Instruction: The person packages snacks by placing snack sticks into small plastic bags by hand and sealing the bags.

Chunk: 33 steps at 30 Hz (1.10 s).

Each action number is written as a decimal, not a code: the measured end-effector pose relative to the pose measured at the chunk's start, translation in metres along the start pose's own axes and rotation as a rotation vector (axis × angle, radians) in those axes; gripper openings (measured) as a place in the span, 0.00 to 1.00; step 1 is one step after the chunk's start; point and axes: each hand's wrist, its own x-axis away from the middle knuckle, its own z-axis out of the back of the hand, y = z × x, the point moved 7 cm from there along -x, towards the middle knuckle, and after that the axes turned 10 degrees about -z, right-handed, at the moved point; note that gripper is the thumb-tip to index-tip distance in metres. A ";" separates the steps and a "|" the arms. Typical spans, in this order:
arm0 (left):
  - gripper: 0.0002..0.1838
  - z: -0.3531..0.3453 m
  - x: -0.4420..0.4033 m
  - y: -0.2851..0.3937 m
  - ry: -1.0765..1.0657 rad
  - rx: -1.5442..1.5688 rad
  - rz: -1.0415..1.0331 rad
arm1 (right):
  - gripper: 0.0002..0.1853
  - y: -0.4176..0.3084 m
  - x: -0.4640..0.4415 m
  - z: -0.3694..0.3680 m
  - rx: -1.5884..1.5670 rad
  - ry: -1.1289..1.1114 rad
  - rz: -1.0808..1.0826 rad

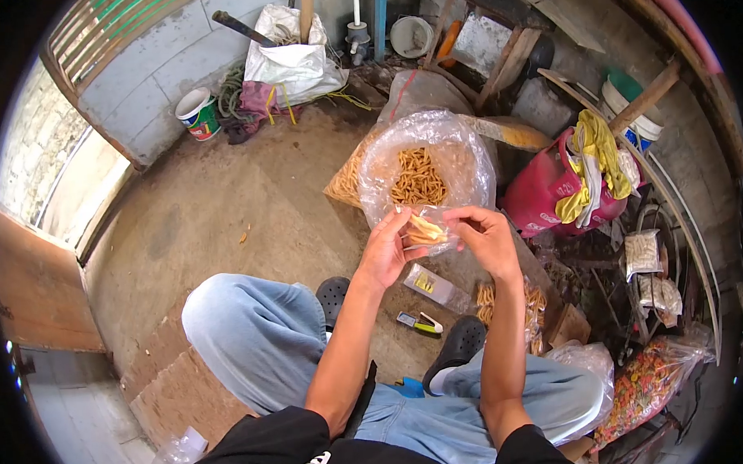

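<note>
Between my hands is a small clear plastic bag [427, 228] with pale yellow snack pieces in it. My left hand [386, 246] grips its left side, fingers closed around the plastic. On the other side, my right hand [484, 234] pinches the bag's right edge. Just beyond them stands a large open clear plastic sack [376, 162] holding brown stick-shaped snacks [419, 177]. Below my hands on the floor lie a clear packet with a yellow label [436, 289] and a green-and-black stapler [420, 322]. Filled snack packets [535, 310] lie beside my right forearm.
A pink container [542, 189] draped with yellow cloth [595, 155] stands at right. Near it is a big bag of colourful snacks [651, 382]. A white sack [288, 67] and a paint bucket [199, 115] are by the back wall. My shoes [457, 352] rest on the floor [175, 222].
</note>
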 end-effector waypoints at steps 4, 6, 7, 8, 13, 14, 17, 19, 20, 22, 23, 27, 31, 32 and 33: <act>0.12 0.025 -0.002 -0.008 0.121 -0.161 -0.012 | 0.09 0.013 -0.010 0.002 0.002 -0.021 -0.030; 0.09 0.044 -0.003 -0.020 0.180 -0.146 -0.018 | 0.08 0.025 -0.017 0.000 -0.042 -0.055 -0.104; 0.09 0.058 -0.003 -0.030 0.206 -0.095 0.003 | 0.08 0.032 -0.023 0.000 -0.047 -0.057 -0.108; 0.09 0.071 -0.002 -0.042 0.233 -0.043 0.025 | 0.08 0.043 -0.031 0.006 -0.063 0.005 -0.138; 0.09 0.098 0.000 -0.071 0.206 -0.002 0.044 | 0.09 0.135 -0.092 0.020 -0.063 0.147 -0.246; 0.10 0.100 0.000 -0.072 0.199 -0.024 0.028 | 0.10 0.159 -0.109 0.020 0.084 0.196 -0.238; 0.09 0.099 -0.001 -0.067 0.207 -0.017 0.019 | 0.12 0.183 -0.137 0.004 0.335 0.257 -0.124; 0.10 0.100 -0.003 -0.065 0.218 -0.008 0.027 | 0.14 0.199 -0.161 -0.011 0.478 0.214 -0.056; 0.11 0.101 -0.004 -0.064 0.223 0.006 0.033 | 0.14 0.212 -0.171 -0.013 0.474 0.209 -0.061; 0.13 0.094 -0.007 -0.058 0.225 0.046 0.045 | 0.16 0.217 -0.186 -0.027 0.615 0.183 -0.030; 0.15 0.090 -0.006 -0.056 0.224 0.087 0.059 | 0.16 0.221 -0.191 -0.033 0.608 0.176 -0.035; 0.16 0.086 -0.014 -0.049 0.215 0.087 0.055 | 0.15 0.234 -0.206 -0.051 0.589 0.172 -0.136; 0.14 0.086 -0.020 -0.047 0.190 0.140 0.062 | 0.13 0.239 -0.212 -0.056 0.458 0.221 -0.103; 0.13 0.086 -0.022 -0.046 0.180 0.135 0.057 | 0.13 0.238 -0.213 -0.053 0.460 0.223 -0.099; 0.13 0.086 -0.021 -0.045 0.178 0.135 0.057 | 0.12 0.240 -0.212 -0.051 0.419 0.199 -0.149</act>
